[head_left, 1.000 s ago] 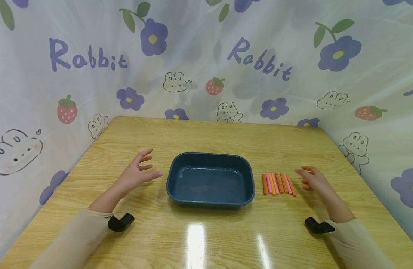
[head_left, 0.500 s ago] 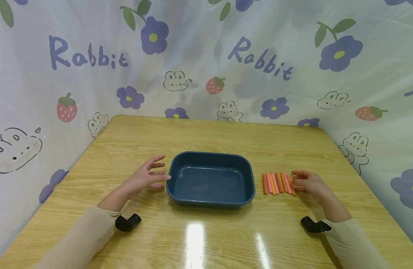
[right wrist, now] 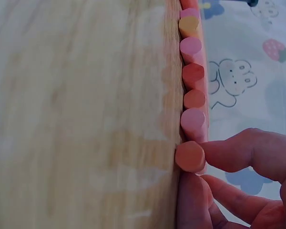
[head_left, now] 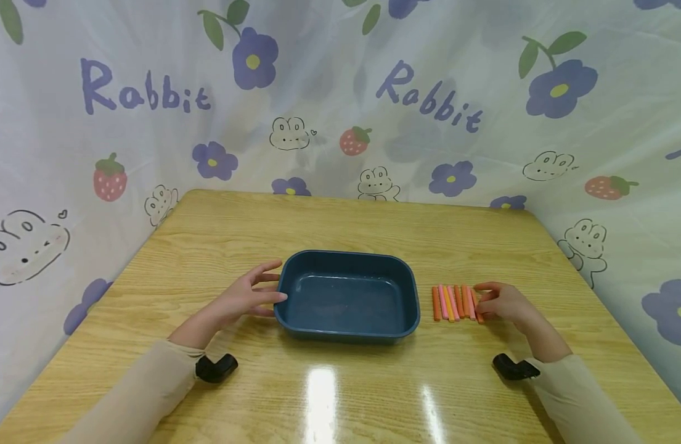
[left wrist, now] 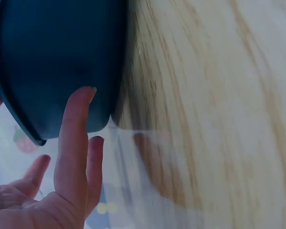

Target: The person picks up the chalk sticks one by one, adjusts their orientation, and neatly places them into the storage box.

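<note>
A dark blue rectangular tub (head_left: 346, 338) stands on the wooden table, nothing inside it. My left hand (head_left: 246, 299) is at its left side, fingers spread and fairly straight along the outer wall; in the left wrist view a finger (left wrist: 74, 138) lies in front of that wall, and firm contact cannot be told. Right of the tub lies a row of several chalk-like sticks (head_left: 450, 303) in orange, pink and yellow. At the row's right end my right hand (head_left: 509, 303) pinches an orange chalk stick (right wrist: 190, 156) between thumb and finger, beside a pink stick (right wrist: 193, 121).
The wooden table (head_left: 351, 225) carries the tub near its middle. A white curtain (head_left: 340, 80) printed with rabbits, flowers and strawberries hangs behind and at both sides. Black wrist cameras (head_left: 215, 368) sit on both sleeves.
My left hand has moved right to the tub's left side. My right hand has moved left to the row's end and taken the orange chalk stick between its fingertips. The tub has not moved.
</note>
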`<action>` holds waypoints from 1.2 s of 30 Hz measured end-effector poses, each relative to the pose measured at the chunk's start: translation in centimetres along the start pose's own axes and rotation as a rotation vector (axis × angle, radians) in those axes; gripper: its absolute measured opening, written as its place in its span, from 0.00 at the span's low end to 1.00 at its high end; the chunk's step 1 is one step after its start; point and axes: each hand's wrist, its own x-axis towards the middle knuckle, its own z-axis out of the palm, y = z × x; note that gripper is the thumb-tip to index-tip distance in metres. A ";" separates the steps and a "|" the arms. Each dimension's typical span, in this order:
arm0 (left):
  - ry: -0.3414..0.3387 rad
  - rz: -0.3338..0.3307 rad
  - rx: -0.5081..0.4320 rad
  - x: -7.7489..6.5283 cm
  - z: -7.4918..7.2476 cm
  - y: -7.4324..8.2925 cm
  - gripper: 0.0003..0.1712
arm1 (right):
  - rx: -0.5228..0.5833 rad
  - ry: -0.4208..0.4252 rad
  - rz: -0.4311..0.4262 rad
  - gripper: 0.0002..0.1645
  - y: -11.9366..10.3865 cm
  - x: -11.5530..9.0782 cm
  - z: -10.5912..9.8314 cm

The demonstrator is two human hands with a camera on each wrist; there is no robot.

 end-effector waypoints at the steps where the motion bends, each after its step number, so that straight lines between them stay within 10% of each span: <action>1: 0.000 -0.003 0.001 0.0 0.0 0.0 0.46 | -0.001 -0.005 0.010 0.36 -0.1 0.1 0.0; 10: 0.001 -0.005 -0.021 0.2 0.3 -0.1 0.43 | 0.034 -0.031 0.023 0.34 -0.3 0.1 -0.1; 28: 0.015 -0.007 -0.045 0.2 0.6 0.0 0.43 | 0.707 -0.098 0.041 0.33 -0.1 -0.4 -0.5; 36: 0.015 -0.004 -0.053 0.2 0.7 0.1 0.43 | 0.834 -0.113 0.043 0.34 -0.8 -0.5 -0.2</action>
